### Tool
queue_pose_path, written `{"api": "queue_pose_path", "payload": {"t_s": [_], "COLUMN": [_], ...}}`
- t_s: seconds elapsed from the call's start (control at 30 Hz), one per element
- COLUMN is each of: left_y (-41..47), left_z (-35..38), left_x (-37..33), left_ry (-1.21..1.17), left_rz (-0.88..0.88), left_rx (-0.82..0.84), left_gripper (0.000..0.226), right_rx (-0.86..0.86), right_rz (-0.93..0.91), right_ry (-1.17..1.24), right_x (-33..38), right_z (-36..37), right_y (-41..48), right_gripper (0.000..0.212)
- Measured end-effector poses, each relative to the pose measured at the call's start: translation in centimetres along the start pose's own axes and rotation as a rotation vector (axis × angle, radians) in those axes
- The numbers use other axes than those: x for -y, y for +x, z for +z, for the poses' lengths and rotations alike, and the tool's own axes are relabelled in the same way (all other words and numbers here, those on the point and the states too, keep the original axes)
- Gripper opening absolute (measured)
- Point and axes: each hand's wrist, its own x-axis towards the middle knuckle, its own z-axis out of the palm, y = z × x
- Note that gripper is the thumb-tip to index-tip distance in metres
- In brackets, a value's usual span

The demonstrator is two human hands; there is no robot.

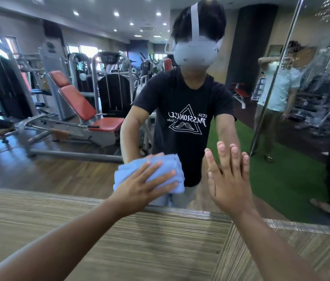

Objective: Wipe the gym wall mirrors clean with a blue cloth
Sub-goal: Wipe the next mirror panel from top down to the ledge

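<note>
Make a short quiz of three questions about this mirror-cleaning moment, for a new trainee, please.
1. True or false: the left hand presses the blue cloth against the mirror with straight fingers.
2. The right hand is: A) flat on the mirror; B) gripping a spray bottle; C) out of view.
3. Fill in: the blue cloth is near the mirror's ____ edge.

Key: 1 true; 2 A; 3 bottom.
</note>
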Motion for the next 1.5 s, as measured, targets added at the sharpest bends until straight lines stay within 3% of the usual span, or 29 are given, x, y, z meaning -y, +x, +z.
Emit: {"api": "queue_pose_path", "payload": {"t_s": [0.1,0.27,0.57,0.7,0.8,0.93,1.13,1.23,1.5], "left_y": [-3.6,-5.2,-9.6,-8.3,-7.0,-6.2,-1.6,1.8,2.6], "left_z": [1.8,2.0,0.1,-0.8,-1.8,-2.0,0.2,0.4,0.1], "left_x": [-2.3,-1.6,3.4,3.4,4.2,4.0,-3.0,-7.0,-6.7], "left_ry": [0.012,0.000,0.074,0.093,0.107,0.035,-0.469,-0.692,-0.822], "left_rz": [0.171,0.261,0.290,0.225,0.006,-0.561,-1.420,-1.754,-2.002], "left_rx": [0.142,0.188,0.248,0.230,0.157,-0.063,-0.440,-0.537,-0.685], "left_gripper": [0.053,0.044,0.047,0.050,0.050,0.045,0.062,0.063,0.062], "right_rx": [0.003,0.006,-0.001,0.000,0.001,0.011,0.013,0.005,0.018], "right_rz": [0.009,0.009,0.002,-0.006,-0.001,0.002,0.016,0.028,0.023], "right_ry": [0.015,0.020,0.011,0.022,0.024,0.015,0.012,0.009,0.026], "right_x": [0.0,-0.2,-0.2,-0.2,-0.2,-0.1,0.2,0.5,0.0], "right_z": [-0.1,-0.3,0.1,0.2,0.1,0.0,-0.2,-0.2,-0.6], "right_y": [0.0,-0.1,-0.1,-0.1,-0.1,-0.2,-0.1,-0.2,-0.4], "right_gripper": [0.061,0.059,0.059,0.059,0.060,0.059,0.059,0.062,0.061]}}
